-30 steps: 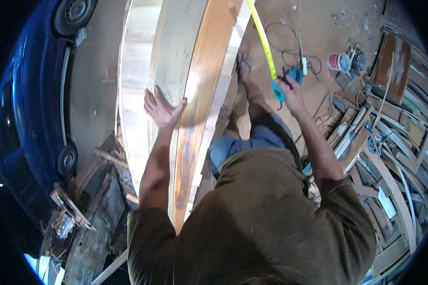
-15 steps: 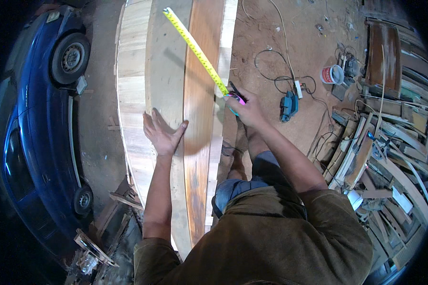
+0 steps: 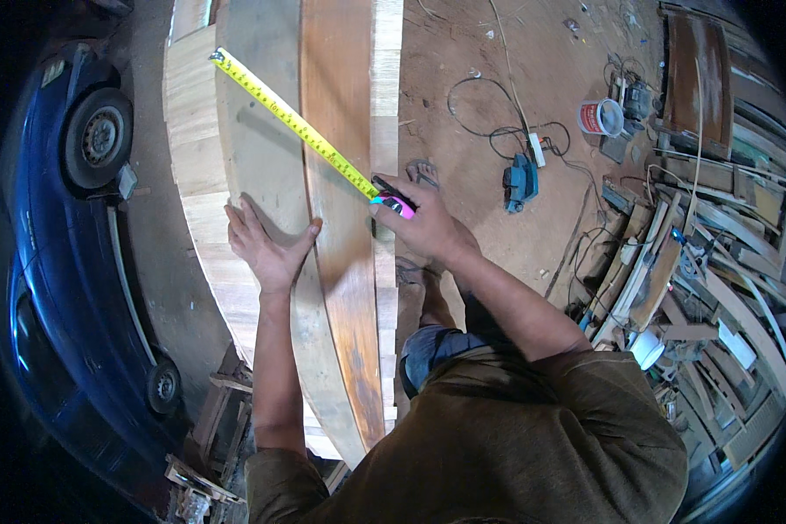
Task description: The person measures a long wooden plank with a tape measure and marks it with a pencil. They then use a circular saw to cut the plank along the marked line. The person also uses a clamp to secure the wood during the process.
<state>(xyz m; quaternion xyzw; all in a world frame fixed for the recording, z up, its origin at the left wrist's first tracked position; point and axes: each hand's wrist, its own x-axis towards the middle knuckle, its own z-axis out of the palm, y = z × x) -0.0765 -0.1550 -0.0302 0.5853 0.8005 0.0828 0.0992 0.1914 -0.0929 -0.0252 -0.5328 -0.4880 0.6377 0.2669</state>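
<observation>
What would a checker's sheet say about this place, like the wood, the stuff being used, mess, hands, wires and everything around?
Surface: long grey board beside a brown board.
Job's things: tape measure, yellow blade stretched across both boards.
Clutter: scrap wood heaped at right; white bucket.
Hands: left hand spread on the boards; right hand grips the tape measure.
Cables: cords loose near a blue power tool.
Surroundings: blue car at left.

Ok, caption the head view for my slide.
Right hand holds a tape measure, its yellow blade out over the boards; left hand lies spread on them.
</observation>
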